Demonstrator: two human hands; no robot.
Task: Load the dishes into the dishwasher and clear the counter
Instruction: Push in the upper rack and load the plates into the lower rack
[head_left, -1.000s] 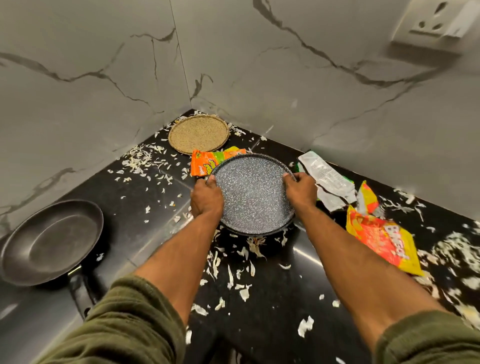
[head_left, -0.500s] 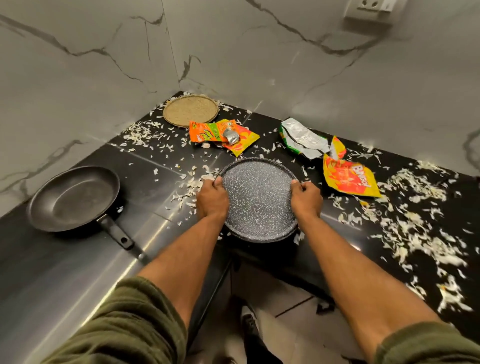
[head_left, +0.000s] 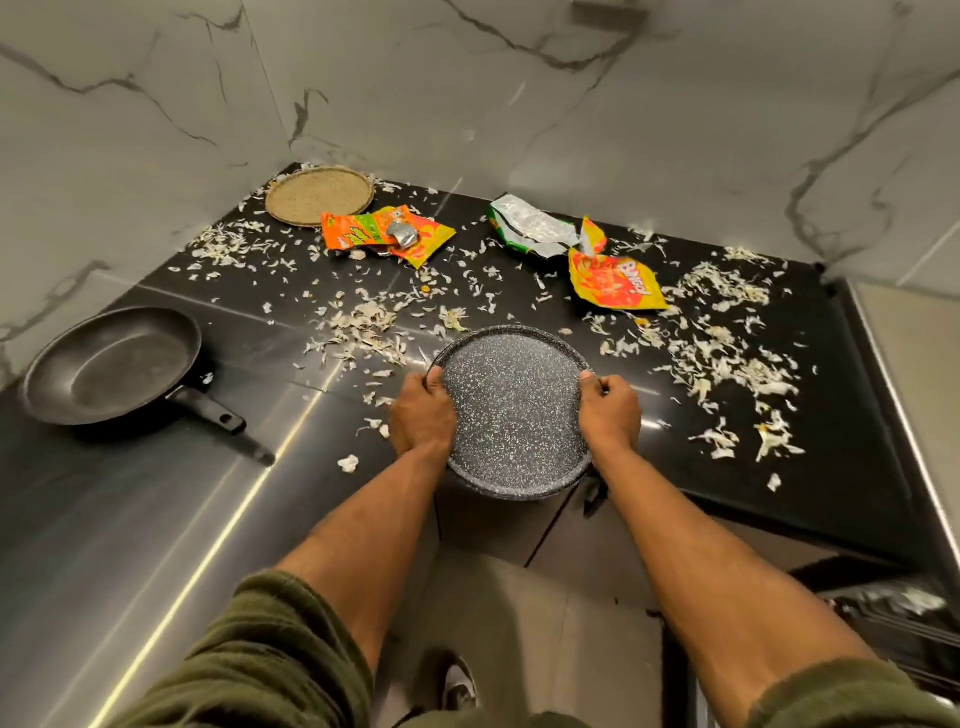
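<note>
I hold a round, grey speckled plate (head_left: 514, 410) by both sides, lifted over the front edge of the black counter (head_left: 841, 467). My left hand (head_left: 422, 413) grips its left rim and my right hand (head_left: 609, 413) grips its right rim. A black frying pan (head_left: 111, 364) sits on the counter at the left, its handle pointing right. A woven round mat (head_left: 319, 195) lies in the far corner. At the lower right, part of an open dishwasher rack (head_left: 893, 618) shows.
Orange and yellow snack wrappers (head_left: 387, 236), a green-and-silver wrapper (head_left: 530, 226) and another yellow wrapper (head_left: 613, 280) lie near the marble wall. White vegetable shreds (head_left: 727, 353) cover much of the counter. My shoe (head_left: 460, 686) stands on the floor below.
I have drawn the plate back from the wrappers toward the counter's front edge, still held in both hands. The view has pulled back, showing more counter and the dishwasher rack.
</note>
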